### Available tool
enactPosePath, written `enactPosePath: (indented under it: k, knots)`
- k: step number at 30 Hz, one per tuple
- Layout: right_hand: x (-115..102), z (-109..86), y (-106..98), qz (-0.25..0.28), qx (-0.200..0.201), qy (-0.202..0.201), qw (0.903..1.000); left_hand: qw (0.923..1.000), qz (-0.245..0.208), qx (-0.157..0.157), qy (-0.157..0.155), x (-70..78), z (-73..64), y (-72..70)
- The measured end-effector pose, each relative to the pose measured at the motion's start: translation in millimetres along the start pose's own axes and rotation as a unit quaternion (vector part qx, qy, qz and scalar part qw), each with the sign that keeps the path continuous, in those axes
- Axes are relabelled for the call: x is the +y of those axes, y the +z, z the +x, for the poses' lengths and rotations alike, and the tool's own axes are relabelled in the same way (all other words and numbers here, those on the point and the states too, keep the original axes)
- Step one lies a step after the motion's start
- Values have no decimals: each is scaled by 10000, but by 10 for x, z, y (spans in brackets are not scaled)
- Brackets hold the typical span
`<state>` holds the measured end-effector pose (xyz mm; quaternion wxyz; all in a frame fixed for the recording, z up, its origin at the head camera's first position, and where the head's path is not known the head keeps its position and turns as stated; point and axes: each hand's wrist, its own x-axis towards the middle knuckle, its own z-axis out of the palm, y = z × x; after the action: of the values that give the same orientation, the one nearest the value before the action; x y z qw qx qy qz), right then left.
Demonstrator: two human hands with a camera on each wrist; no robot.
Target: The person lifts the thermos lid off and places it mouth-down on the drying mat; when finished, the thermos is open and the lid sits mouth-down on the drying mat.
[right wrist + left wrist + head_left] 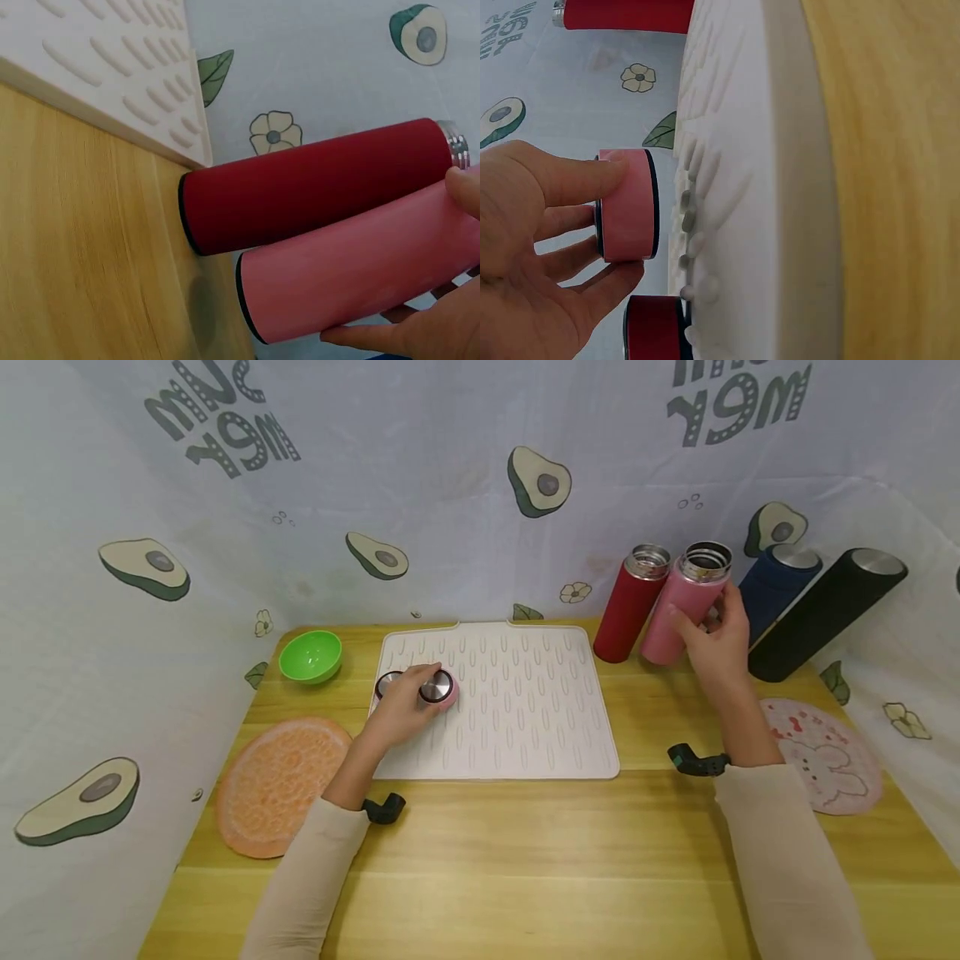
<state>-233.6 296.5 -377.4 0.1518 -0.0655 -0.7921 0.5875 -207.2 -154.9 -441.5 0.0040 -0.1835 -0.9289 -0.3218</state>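
Note:
With thumb and fingers, my left hand (402, 706) grips a pink bottle lid (628, 204) with a steel top, just over the white ridged mat (525, 710). A dark red lid (654, 328) sits on the mat beside it, partly covered by that hand in the head view. My right hand (716, 643) holds an open pink thermos bottle (682, 610) round its body. Its base looks slightly off the table in the right wrist view. Close to its left stands an open red thermos bottle (628, 610) with a bare steel neck.
To the right of the pink bottle stand a blue bottle (780, 585) and a tall black bottle (825, 614), both with lids. A pink round placemat (832, 768) lies at right. At left are a green bowl (311, 657) and an orange round placemat (281, 785). A printed curtain (450, 485) hangs behind.

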Motion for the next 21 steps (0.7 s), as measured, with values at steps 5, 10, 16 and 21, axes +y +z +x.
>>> enactPosePath:
  k: [5, 10, 16, 21]
  knots:
    - [66, 132, 46, 396, 223, 198, 9988, 9998, -43, -217, -17, 5, 13, 96]
    - [159, 218, 81, 213, 454, 377, 9980, 9998, -34, -213, -58, -2, 19, 155]
    - [282, 292, 79, 272, 570, 499, 9968, 9998, 88, -170, -5, -20, 31, 181]
    - [364, 341, 46, 23, 482, 575, 9972, 9999, 73, -129, -6, -20, 25, 185]
